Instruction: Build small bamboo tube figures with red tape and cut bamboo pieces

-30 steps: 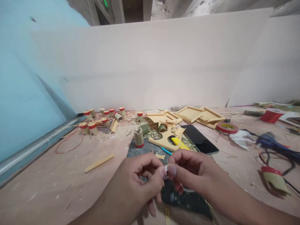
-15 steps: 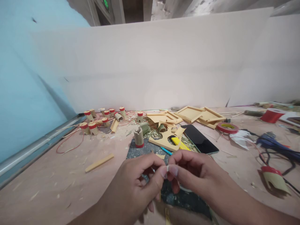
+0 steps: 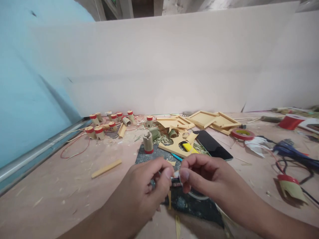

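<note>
Over the dark mat (image 3: 196, 209), my left hand (image 3: 147, 186) is closed, thumb and index finger pinched together; what they hold, if anything, is too small to make out. My right hand (image 3: 211, 174) is also pinched, at the right of a narrow gap. A tiny whitish bit (image 3: 176, 173) shows at its fingertips, its kind unclear. Below the right fingers lies a white ring-shaped edge (image 3: 199, 196), partly hidden. Just beyond the hands are a blue pen (image 3: 176, 157), a yellow-handled cutter (image 3: 189, 148) and a notched bamboo tube with a red band (image 3: 148, 143).
Several red-banded bamboo pieces (image 3: 99, 132) stand at the back left. A flat wooden stick (image 3: 106, 168) lies left. Behind are a cut-out board (image 3: 174, 146), wooden frames (image 3: 203, 119) and a phone (image 3: 213, 145). Tape (image 3: 243, 134), red thread (image 3: 291, 122) and another bamboo piece (image 3: 291, 189) lie right.
My hands have drawn slightly apart, opening a small gap between fingertips that were together on a small white piece. The view has tilted slightly; the things on the table have stayed put.
</note>
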Tool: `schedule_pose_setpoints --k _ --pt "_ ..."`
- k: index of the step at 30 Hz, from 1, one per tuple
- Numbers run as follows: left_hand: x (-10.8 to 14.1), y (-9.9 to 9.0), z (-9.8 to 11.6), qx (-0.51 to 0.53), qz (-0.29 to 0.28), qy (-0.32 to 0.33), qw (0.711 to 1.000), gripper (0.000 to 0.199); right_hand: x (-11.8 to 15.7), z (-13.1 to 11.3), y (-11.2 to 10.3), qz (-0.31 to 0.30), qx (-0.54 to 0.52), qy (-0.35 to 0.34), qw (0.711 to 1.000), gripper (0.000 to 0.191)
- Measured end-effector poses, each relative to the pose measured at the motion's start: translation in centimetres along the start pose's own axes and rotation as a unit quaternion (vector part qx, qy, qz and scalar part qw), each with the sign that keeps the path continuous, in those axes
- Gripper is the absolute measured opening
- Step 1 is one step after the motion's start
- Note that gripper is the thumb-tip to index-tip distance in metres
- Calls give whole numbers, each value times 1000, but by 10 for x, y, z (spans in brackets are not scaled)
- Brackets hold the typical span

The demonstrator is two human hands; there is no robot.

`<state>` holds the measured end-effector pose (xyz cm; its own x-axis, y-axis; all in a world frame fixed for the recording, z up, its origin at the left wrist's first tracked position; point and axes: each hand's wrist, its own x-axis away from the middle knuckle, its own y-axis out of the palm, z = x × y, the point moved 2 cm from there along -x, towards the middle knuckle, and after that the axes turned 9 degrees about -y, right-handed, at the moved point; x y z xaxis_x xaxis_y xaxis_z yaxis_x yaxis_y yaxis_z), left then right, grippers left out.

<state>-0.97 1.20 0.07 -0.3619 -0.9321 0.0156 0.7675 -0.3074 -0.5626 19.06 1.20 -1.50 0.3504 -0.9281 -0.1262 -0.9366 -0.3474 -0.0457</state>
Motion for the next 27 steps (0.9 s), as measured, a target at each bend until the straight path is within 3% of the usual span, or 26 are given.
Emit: schedule_pose_setpoints --k 4,10,14,18,22,27 --pt "-2 -2 0 -3 -5 6 1000 23 1 2 -1 -6 5 -5 1000 26" --pt "-5 -6 -3 37 -49 -82 995 28 -1 3 -2 -9 45 -19 999 25" --pt "-3 -17 -4 -100 -115 -83 985 25 -6 4 -10 54 73 -34 995 29" --pt "3 -12 -22 -183 -198 -93 958 11 -9 7 -12 69 75 -33 994 28" --pt "8 -2 -39 -196 -186 -76 960 8 -10 9 -10 45 103 -36 993 27" --pt "2 -2 -29 -192 -172 -65 964 9 -12 11 -13 36 192 -72 978 27"
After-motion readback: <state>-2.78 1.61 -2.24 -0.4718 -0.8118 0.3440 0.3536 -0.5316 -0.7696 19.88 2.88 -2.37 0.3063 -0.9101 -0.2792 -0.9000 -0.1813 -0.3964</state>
